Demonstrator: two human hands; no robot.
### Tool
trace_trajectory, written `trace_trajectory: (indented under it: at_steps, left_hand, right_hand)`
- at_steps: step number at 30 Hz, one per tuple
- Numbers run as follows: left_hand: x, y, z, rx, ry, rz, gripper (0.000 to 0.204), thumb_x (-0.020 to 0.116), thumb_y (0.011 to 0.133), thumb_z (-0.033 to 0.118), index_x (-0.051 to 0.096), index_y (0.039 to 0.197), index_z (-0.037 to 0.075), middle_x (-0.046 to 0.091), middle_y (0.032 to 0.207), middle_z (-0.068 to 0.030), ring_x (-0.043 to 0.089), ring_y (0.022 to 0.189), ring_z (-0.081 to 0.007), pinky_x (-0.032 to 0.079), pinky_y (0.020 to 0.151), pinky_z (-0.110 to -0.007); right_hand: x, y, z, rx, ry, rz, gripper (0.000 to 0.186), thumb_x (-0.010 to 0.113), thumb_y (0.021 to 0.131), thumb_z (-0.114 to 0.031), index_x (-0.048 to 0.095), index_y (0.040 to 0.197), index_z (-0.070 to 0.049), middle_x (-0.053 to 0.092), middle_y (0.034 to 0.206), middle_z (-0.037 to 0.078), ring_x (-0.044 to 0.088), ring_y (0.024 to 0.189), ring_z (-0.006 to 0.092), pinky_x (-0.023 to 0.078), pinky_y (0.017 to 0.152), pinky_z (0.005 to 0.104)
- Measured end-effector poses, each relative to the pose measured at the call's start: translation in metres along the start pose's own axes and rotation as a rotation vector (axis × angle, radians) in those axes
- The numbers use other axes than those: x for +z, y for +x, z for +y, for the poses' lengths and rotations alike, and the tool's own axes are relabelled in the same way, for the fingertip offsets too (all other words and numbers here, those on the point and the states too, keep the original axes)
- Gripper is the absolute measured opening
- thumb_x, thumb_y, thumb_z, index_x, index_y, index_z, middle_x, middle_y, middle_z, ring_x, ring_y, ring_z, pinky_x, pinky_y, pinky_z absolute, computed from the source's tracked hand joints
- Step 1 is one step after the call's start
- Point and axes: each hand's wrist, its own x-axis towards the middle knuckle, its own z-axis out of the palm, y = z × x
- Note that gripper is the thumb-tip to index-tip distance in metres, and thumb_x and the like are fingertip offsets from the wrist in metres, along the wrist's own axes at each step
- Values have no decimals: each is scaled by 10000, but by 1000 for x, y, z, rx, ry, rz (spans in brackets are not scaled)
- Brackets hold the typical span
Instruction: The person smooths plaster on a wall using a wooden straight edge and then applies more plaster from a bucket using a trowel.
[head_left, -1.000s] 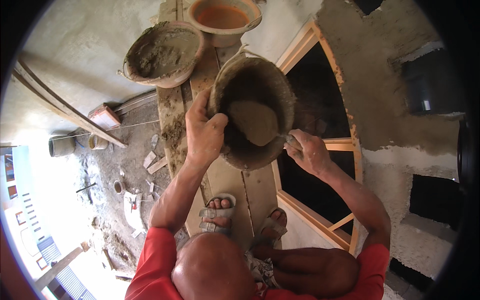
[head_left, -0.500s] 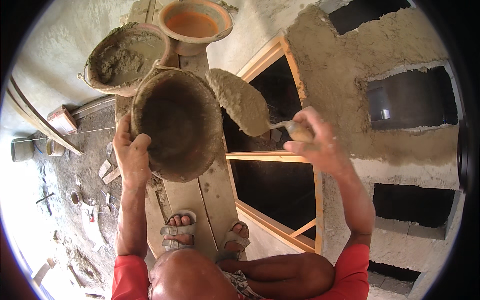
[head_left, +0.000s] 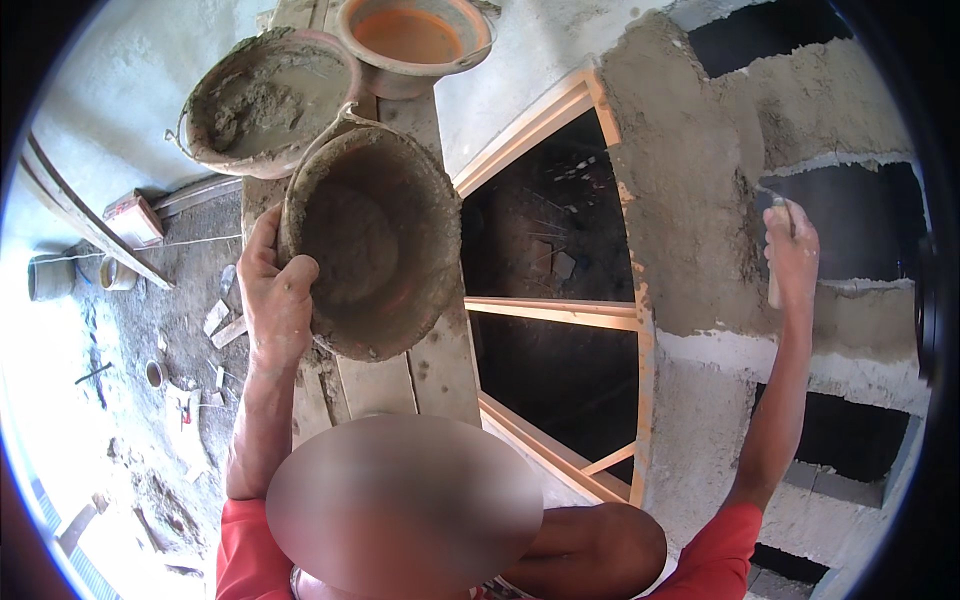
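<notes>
My left hand (head_left: 280, 290) is closed on the left rim of a mortar-crusted bucket (head_left: 375, 245), thumb over the edge. The bucket tilts toward me, its inside dark with a grey residue. Out to the right, my right hand (head_left: 795, 255) grips the pale handle of a trowel (head_left: 774, 290). Only a sliver of the trowel's blade shows, close to the plastered wall (head_left: 690, 200) beside a dark rectangular opening; whether mortar is on it I cannot tell.
Wooden planks (head_left: 380, 385) lie below me. Beyond my bucket stand a tub of wet mortar (head_left: 325, 155) and an orange-lined bucket of liquid (head_left: 450, 65). A wooden frame (head_left: 560, 312) with dark gaps runs along the wall. Debris litters the lower floor (head_left: 180, 330) at left.
My right hand has swung right with the trowel, from beside the bucket to the wall. The mortar heaped on its blade no longer shows. My left hand still holds the bucket.
</notes>
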Motion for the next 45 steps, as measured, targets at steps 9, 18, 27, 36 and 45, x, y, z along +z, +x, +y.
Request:
trace_trajectory:
  at_steps: [9, 18, 27, 36, 45]
  left_hand:
    - [36, -3, 18, 53, 54, -78, 541, 491, 709, -88, 603, 1238, -74, 680, 1087, -85, 632, 973, -142, 500, 888, -260]
    - [55, -12, 32, 109, 121, -287, 596, 459, 716, -88, 545, 1306, -84, 662, 1141, -80, 612, 1024, -112, 479, 929, -244]
    - [56, -13, 29, 55, -9, -177, 558, 486, 702, -86, 591, 1250, -74, 676, 1093, -128, 631, 1023, -180, 487, 935, -292]
    - [47, -3, 20, 42, -42, -77, 545, 486, 727, -111, 573, 1265, -88, 670, 1077, -86, 618, 985, -136, 493, 900, -259]
    - [32, 6, -2, 1, -148, 4, 564, 461, 727, -116, 557, 1282, -88, 678, 1104, -97, 643, 951, -124, 506, 858, -241]
  right_hand:
    - [101, -138, -93, -736, -170, -526, 361, 667, 833, -71, 636, 1193, -65, 673, 1026, 148, 675, 888, 213, 541, 723, 341]
    - [176, -151, -137, -814, -492, -610, 298, 688, 841, -126, 643, 1131, -71, 686, 872, 201, 705, 843, 375, 585, 734, 450]
    - [210, -186, -96, -598, 297, -806, 335, 709, 877, -189, 606, 1164, -52, 715, 920, 227, 700, 869, 407, 583, 747, 461]
    - [205, -177, -78, -570, 131, -593, 308, 695, 892, -175, 587, 1146, -38, 709, 867, 201, 709, 811, 393, 581, 714, 455]
    - [167, -145, -90, -459, 157, -660, 365, 747, 853, -198, 568, 1138, -56, 700, 909, 202, 694, 854, 405, 550, 781, 452]
